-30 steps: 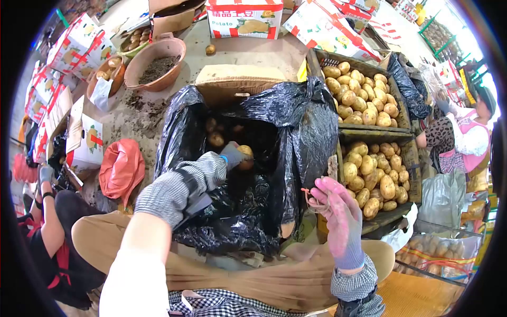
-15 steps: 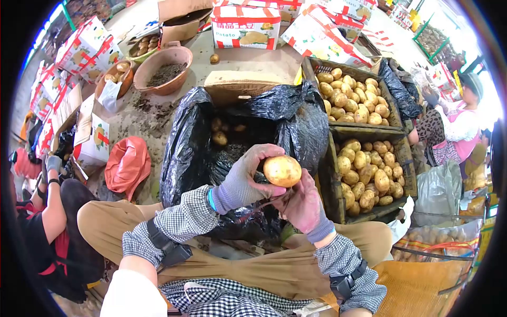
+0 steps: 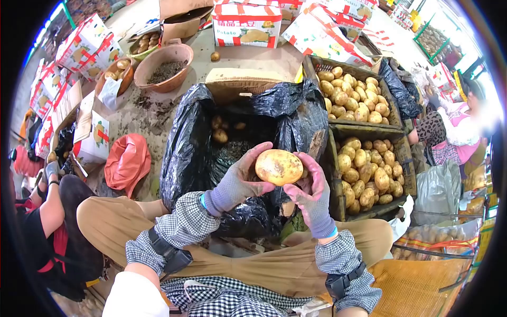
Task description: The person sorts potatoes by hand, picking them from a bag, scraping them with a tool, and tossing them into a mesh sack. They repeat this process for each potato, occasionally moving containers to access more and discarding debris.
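Note:
Between my two gloved hands sits a large yellow potato (image 3: 279, 167) with dark specks of soil on its skin. My left hand (image 3: 238, 179) grips its left side, thumb below and fingers above. On the other side, my right hand (image 3: 315, 193) is closed round the potato's right end, the palm stained pink. Below them stands a box lined with black plastic (image 3: 185, 142), with a few potatoes (image 3: 219, 136) and dark soil inside. To the right, an upper crate (image 3: 346, 127) and a lower crate (image 3: 406, 174) are filled with potatoes.
A red cloth or bag (image 3: 127, 165) lies left of the lined box. Farther back are a clay basin (image 3: 171, 58) of soil, a smaller bowl (image 3: 127, 79) and printed potato cartons (image 3: 247, 26). Other people sit at the left (image 3: 50, 216) and right (image 3: 459, 127).
The potato has turned to show a more speckled side and shifted slightly left. My right hand has come up along its right end, its fingers opening wider around it.

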`<state>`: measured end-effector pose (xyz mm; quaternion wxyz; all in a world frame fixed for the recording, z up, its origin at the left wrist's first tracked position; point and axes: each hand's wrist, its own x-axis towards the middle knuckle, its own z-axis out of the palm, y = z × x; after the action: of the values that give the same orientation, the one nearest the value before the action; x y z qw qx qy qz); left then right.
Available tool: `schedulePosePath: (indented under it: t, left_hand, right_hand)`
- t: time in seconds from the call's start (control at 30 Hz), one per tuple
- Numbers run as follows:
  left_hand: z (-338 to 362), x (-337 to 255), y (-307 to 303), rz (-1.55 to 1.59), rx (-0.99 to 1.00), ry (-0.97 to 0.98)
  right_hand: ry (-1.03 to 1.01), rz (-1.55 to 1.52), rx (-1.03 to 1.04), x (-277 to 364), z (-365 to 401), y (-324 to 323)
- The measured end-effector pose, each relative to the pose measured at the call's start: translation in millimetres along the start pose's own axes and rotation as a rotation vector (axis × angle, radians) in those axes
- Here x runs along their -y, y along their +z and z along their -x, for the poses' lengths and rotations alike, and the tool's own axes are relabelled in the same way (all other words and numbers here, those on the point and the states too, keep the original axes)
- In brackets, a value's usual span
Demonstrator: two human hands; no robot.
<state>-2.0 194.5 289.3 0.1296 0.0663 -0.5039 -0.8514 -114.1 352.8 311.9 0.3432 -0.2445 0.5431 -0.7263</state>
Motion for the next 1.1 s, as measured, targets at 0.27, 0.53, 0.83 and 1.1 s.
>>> schedulePosePath:
  t: [0.27,0.53,0.83,1.1]
  left_hand:
    - [5.9,-0.9,5.9,0.068,-0.056,-0.003]
    - [4.8,4.2,3.6,0.073,-0.145,0.024]
    - [3.2,21.2,-8.6,-0.066,-0.175,0.168]
    - [5.0,35.0,-15.1,-0.105,-0.182,0.172]
  right_hand:
    - [0.083,-0.078,0.025,-7.4,-4.2,5.1]
    - [-0.069,0.191,-0.197,-7.1,-10.0,3.7]
    - [-0.058,0.284,0.059,-3.6,2.8,6.2]
    - [-0.256,0.325,-0.040,-16.5,-3.1,5.3]
